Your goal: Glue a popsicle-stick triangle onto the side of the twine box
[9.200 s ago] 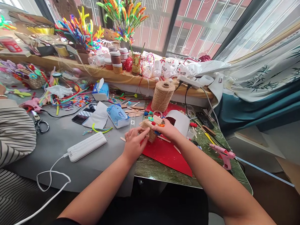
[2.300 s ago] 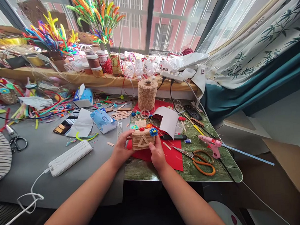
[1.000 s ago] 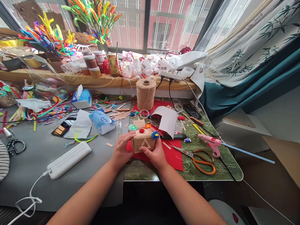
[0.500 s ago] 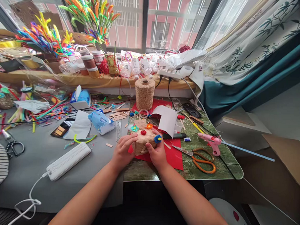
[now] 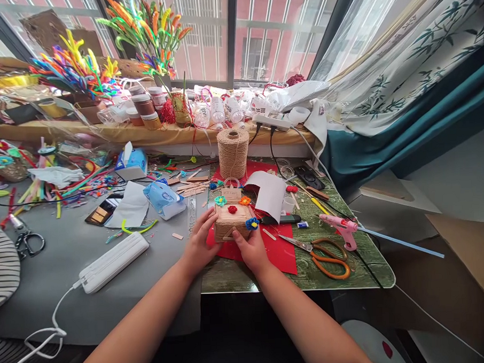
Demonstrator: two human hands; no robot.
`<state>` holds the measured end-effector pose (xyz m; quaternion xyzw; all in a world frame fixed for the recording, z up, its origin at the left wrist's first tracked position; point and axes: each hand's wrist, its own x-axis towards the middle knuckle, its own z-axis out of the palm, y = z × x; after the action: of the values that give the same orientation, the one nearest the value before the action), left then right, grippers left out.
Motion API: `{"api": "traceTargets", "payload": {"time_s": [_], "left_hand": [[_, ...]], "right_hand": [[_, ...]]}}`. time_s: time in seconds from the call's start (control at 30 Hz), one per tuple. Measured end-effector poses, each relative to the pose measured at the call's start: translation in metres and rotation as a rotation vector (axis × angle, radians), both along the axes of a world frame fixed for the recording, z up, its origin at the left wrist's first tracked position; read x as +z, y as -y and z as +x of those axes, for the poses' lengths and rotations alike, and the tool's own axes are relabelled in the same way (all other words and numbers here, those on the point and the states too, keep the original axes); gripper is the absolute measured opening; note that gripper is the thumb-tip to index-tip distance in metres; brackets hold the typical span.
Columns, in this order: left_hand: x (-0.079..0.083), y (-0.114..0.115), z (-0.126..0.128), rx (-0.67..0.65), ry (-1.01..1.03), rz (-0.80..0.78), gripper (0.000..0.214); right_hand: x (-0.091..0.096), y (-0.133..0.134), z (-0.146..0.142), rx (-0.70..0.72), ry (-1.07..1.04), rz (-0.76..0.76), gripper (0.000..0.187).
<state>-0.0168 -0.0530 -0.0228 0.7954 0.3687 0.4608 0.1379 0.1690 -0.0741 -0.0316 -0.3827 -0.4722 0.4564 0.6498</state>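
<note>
Between my two hands is a small twine-wrapped box [image 5: 228, 228], held over a red sheet [image 5: 283, 257]. Its top carries a red flower [image 5: 232, 209], a turquoise flower [image 5: 220, 201] and an orange flower [image 5: 245, 201], and a blue flower with a yellow centre [image 5: 252, 224] sits at its right corner. My left hand [image 5: 200, 242] wraps the box's left side, fingers along the edge. My right hand [image 5: 251, 249] grips the lower right, thumb on the front face. The box's underside and the right fingertips are hidden.
Behind the box stands a twine spool [image 5: 233, 154]. To the right lie scissors [image 5: 329, 258], a pink glue gun [image 5: 342, 228] and a curled white sheet [image 5: 269, 193]. On the left are a wipes pack [image 5: 163, 198], a white lamp bar [image 5: 114, 262] and a phone [image 5: 102, 209].
The box has turned and tilted slightly in my hands, and its blue flower sits a little further left. Both hands keep their hold. The view has shifted slightly.
</note>
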Motion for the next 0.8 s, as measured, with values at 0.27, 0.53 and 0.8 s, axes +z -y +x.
{"api": "traceTargets", "payload": {"time_s": [0.27,0.53,0.8], "left_hand": [[-0.005,0.004,-0.002,-0.205,0.059,-0.255,0.088],[-0.010,-0.003,-0.005,-0.137,0.237,-0.344,0.070],[-0.013,-0.001,-0.004,-0.038,0.172,-0.277,0.070]], "right_hand": [[0.002,0.004,0.000,0.015,0.016,0.011,0.082],[0.001,0.006,-0.003,0.046,0.038,0.038,0.087],[0.000,0.006,-0.005,0.093,0.049,0.001,0.091]]}}
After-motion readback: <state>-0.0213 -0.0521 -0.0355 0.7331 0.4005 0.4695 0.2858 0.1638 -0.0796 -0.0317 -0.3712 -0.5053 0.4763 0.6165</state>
